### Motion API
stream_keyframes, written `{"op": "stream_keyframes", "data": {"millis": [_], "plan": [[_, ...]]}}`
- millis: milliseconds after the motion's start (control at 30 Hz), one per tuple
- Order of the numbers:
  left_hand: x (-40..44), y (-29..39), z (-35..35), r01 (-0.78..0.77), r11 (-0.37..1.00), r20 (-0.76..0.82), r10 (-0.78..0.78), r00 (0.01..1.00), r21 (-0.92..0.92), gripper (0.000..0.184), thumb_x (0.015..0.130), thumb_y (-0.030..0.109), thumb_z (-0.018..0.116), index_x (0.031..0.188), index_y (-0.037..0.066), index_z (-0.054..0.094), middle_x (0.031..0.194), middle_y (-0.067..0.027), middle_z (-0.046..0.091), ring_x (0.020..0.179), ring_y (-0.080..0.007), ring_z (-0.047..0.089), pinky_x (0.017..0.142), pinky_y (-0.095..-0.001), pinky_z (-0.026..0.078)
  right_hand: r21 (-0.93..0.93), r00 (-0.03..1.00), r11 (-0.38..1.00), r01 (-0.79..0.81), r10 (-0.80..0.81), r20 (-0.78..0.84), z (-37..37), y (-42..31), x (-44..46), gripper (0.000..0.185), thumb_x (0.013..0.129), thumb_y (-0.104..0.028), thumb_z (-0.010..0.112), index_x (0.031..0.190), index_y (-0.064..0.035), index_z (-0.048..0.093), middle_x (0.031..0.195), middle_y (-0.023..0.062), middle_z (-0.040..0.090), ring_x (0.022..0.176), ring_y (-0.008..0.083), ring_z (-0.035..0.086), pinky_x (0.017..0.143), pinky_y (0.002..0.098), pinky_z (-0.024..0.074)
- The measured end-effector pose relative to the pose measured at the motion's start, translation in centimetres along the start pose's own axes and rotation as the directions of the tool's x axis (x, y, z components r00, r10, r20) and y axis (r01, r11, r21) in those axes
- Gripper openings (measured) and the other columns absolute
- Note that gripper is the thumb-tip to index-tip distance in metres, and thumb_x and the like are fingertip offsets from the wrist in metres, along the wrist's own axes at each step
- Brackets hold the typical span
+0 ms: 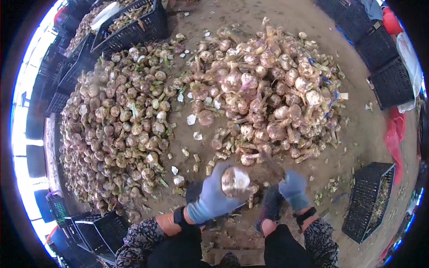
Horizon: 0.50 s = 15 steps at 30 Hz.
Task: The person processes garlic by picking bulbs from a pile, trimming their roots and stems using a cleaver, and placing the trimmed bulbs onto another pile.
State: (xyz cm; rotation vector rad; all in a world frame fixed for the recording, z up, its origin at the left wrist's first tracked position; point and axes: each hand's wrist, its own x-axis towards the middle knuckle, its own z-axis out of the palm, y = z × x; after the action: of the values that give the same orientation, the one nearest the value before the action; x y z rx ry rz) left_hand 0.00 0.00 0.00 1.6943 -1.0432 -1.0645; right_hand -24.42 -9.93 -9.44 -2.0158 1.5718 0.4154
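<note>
In the head view my left hand (213, 196), in a blue-grey glove, is closed around a garlic bulb (235, 182) with a bright white patch on it. My right hand (293, 190), gloved the same way, grips a knife (272, 164); its dark, slightly blurred blade slants up and left towards the garlic. The handle is hidden in the fist, and blade and bulb are apart. Just beyond both hands lies a heap of garlic with stems (263, 89). Left of it spreads a wide pile of trimmed garlic bulbs (120, 116).
Cut stem pieces (196, 158) and white peel scraps (191, 119) litter the dirt floor between the piles. A black crate (368, 201) stands at right, near a red cloth (394, 138). More black crates (134, 27) line the back left and the right edge (392, 82).
</note>
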Motion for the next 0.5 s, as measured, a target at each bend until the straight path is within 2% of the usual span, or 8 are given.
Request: {"op": "stream_keyframes", "data": {"millis": [33,67,100,167,200,233,333,500], "plan": [[0.1,-0.1,0.1,0.089,0.994,0.009,-0.089,0.996,-0.055,0.062,0.063,0.017,0.081,0.115,0.005,0.050,0.099,-0.0083,0.059,0.094,-0.0137,0.058,0.084,-0.0306,0.048,0.099,0.988,0.991,0.088,-0.074,-0.134,-0.6,-0.1,-1.3,0.025,0.067,-0.023,0.063,0.087,-0.0083,0.061,0.084,0.0184,0.063,0.082,0.0371,0.061,0.070,0.0444,0.0478],[0.4,-0.4,0.0,0.080,0.995,0.050,-0.083,0.995,0.060,0.065,0.062,0.019,0.082,0.116,0.005,0.049,0.100,-0.0100,0.061,0.093,-0.0163,0.062,0.081,-0.0318,0.050,0.179,0.948,0.965,0.191,-0.134,-0.288,-1.4,0.1,-1.7,0.020,0.067,-0.023,0.062,0.079,-0.0079,0.059,0.078,0.0165,0.062,0.078,0.0381,0.060,0.062,0.0435,0.0477],[1.7,-1.4,1.5,0.041,0.999,0.062,-0.039,0.997,-0.034,0.065,0.062,0.019,0.082,0.116,0.005,0.049,0.100,-0.0100,0.061,0.093,-0.0163,0.062,0.081,-0.0318,0.050,0.091,0.940,0.983,0.159,-0.123,-0.320,-3.6,0.7,-1.5,0.020,0.067,-0.023,0.062,0.079,-0.0079,0.059,0.078,0.0165,0.062,0.078,0.0381,0.060,0.062,0.0435,0.0477],[1.9,-1.9,1.5,-0.174,0.965,0.159,0.144,0.977,0.196,0.067,0.062,0.025,0.082,0.117,0.005,0.050,0.098,-0.0130,0.062,0.090,-0.0237,0.065,0.078,-0.0338,0.051,0.176,0.915,0.922,0.344,-0.287,-0.284,-3.5,-1.4,-1.1,0.022,0.067,-0.025,0.064,0.080,-0.0080,0.059,0.074,0.0143,0.060,0.076,0.0368,0.060,0.060,0.0434,0.0469],[1.9,-2.7,1.7,-0.292,0.938,0.206,0.253,0.945,0.189,0.059,0.066,0.028,0.077,0.116,0.011,0.051,0.098,-0.0114,0.060,0.080,-0.0364,0.062,0.070,-0.0409,0.051,0.175,0.873,0.876,0.449,-0.388,-0.296,-3.3,-2.5,-1.1,0.024,0.067,-0.027,0.065,0.082,-0.0085,0.060,0.073,0.0136,0.059,0.074,0.0364,0.060,0.060,0.0440,0.0467],[1.6,-3.7,1.7,-0.289,0.936,0.212,0.246,0.946,0.200,0.059,0.066,0.028,0.077,0.116,0.011,0.051,0.098,-0.0114,0.060,0.080,-0.0364,0.062,0.070,-0.0409,0.051,0.189,0.874,0.873,0.450,-0.386,-0.296,-3.5,-3.7,-1.2,0.024,0.067,-0.027,0.065,0.082,-0.0085,0.060,0.073,0.0136,0.059,0.074,0.0364,0.060,0.060,0.0440,0.0467],[0.4,-6.2,1.7,-0.552,0.671,0.598,0.198,0.776,0.495,0.032,0.074,0.019,0.064,0.106,0.017,0.061,0.088,-0.0084,0.061,0.055,-0.0303,0.059,0.050,-0.0430,0.048,0.248,0.845,0.808,0.535,-0.516,-0.143,-4.0,-6.3,-1.5,0.025,0.068,-0.028,0.065,0.083,-0.0088,0.060,0.073,0.0134,0.059,0.074,0.0361,0.060,0.062,0.0446,0.0470],[0.0,-6.0,1.3,-0.689,0.542,0.657,0.298,0.693,0.481,0.029,0.072,0.015,0.062,0.101,0.018,0.063,0.092,-0.0030,0.060,0.066,-0.0276,0.060,0.054,-0.0430,0.048,0.136,0.818,0.833,0.537,-0.553,0.157,-3.5,-5.9,-0.4,0.024,0.070,-0.028,0.063,0.085,-0.0088,0.062,0.078,0.0131,0.063,0.077,0.0344,0.063,0.067,0.0440,0.0492]]}}
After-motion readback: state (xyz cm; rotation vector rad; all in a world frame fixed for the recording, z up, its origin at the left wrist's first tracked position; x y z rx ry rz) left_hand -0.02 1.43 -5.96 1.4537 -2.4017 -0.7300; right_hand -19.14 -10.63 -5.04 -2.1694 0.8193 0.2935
